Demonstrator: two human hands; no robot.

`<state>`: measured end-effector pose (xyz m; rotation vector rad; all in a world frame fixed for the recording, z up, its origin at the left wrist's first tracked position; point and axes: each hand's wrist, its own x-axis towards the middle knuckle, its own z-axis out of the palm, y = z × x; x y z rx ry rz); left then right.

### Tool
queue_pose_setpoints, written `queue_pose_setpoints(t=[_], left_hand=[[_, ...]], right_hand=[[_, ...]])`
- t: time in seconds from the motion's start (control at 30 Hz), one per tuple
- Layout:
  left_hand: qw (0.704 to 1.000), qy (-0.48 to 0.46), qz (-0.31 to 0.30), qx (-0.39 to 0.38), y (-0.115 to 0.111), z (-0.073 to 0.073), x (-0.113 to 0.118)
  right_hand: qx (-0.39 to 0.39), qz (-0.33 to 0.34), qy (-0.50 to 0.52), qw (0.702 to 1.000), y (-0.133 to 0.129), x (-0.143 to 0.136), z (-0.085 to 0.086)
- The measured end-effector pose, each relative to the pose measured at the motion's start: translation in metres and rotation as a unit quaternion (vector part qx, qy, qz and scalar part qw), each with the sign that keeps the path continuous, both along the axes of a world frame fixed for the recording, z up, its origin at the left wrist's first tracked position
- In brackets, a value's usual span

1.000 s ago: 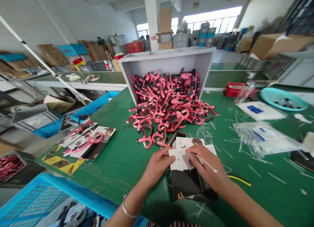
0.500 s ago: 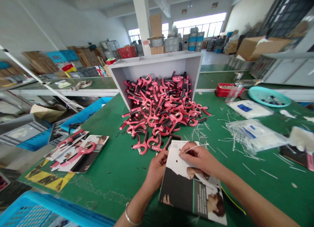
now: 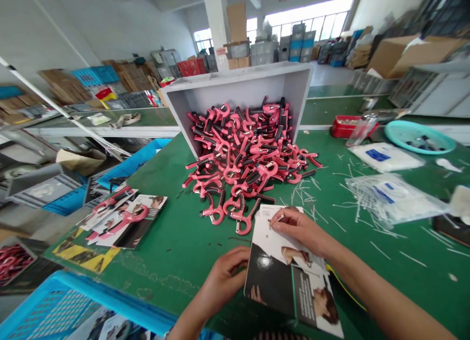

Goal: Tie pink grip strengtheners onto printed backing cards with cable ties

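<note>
A printed cardboard card (image 3: 271,276), white and black with photos of people, lies in front of me at a slight angle. My left hand (image 3: 227,271) grips its left edge, the fingertips partly hidden at the card. At the upper part of the card, my right hand (image 3: 295,227) is closed in a pinch by a small punched hole. A thin white cable tie (image 3: 278,220) is between its fingertips, mostly hidden by them. Beyond the card, pink and black hand grips (image 3: 242,156) spill in a heap out of a grey bin (image 3: 249,85) tipped on its side.
Cards with pink hand grips (image 3: 127,220) lie on the left. Loose white ties and plastic bags (image 3: 398,198) are to the right, with a red box (image 3: 345,127) and a turquoise dish (image 3: 420,136) behind. A blue basket (image 3: 55,305) stands at lower left.
My left hand has slid down the card's left edge. The long white tie end that stuck out from my right fingers now hardly shows. The view has shifted slightly.
</note>
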<state>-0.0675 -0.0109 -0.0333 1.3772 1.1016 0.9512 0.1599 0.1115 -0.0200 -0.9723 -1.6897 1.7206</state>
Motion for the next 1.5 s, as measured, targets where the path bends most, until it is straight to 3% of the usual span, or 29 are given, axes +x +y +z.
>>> queue_pose_setpoints(t=[0.27, 0.37, 0.43, 0.5, 0.67, 0.77, 1.0, 1.33, 1.43, 1.5], left_hand=[[0.992, 0.07, -0.075, 0.075, 0.007, 0.017, 0.011], [0.987, 0.088, -0.009, 0.132, 0.009, 0.011, 0.012], [0.98, 0.096, 0.066, 0.162, 0.013, 0.004, 0.015], [0.978, 0.09, 0.102, 0.158, 0.02, -0.004, 0.019], [0.99, 0.04, 0.108, 0.08, 0.034, -0.016, 0.03], [0.992, 0.019, 0.104, 0.072, 0.035, -0.017, 0.031], [0.994, 0.014, 0.052, 0.094, 0.029, -0.019, 0.028], [0.995, 0.017, 0.032, 0.091, 0.021, -0.029, 0.014], [0.997, 0.006, 0.06, 0.039, 0.017, -0.027, 0.017], [0.993, -0.051, 0.099, -0.026, 0.016, -0.023, 0.021]], right_hand=[[-0.153, -0.039, 0.066, 0.985, -0.001, -0.001, -0.005], [-0.158, -0.025, 0.06, 0.985, -0.002, -0.001, -0.005], [-0.143, -0.014, 0.05, 0.988, -0.003, -0.004, -0.004], [-0.105, -0.011, 0.041, 0.994, -0.004, -0.008, -0.002], [0.048, -0.011, -0.016, 0.999, -0.011, -0.011, 0.002], [0.093, -0.006, -0.06, 0.994, -0.016, -0.006, 0.005], [0.074, 0.06, -0.054, 0.994, -0.023, -0.001, 0.002], [0.072, 0.062, -0.073, 0.993, -0.028, -0.002, -0.001], [0.087, 0.075, -0.079, 0.99, -0.029, -0.003, -0.002], [0.118, 0.087, -0.087, 0.985, -0.03, -0.006, -0.001]])
